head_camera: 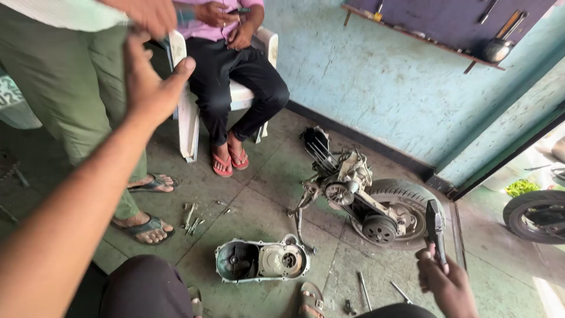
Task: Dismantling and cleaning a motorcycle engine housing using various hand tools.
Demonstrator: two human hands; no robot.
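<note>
Engine cover (262,260) lying open side up on concrete floor (247,194), near lower middle; inside, a dark round recess on left half and a paler disc with a small gear on right half, nothing loose seen in it

Right hand (445,282) at lower right, fingers curled around handle of a dark tool (434,227), tool standing upright, head up. Scooter engine with rear wheel (368,203) on floor just left of tool, belt and pulleys exposed, tyre toward right wall

Left hand (147,82) raised at upper left, fingers spread, thumb out, gripping nothing, close to standing person in green trousers (70,88)

Small heap of bolts (191,217) between standing person's sandalled feet and cover. Two thin rods (382,290) on floor between cover and right hand. Seated person on white plastic chair (188,118) toward back, feet in red sandals. Shelf with hanging tools (447,35) on blue wall

Open floor between chair, bolts and engine; doorway edge at right, another tyre (537,215) beyond it
</note>
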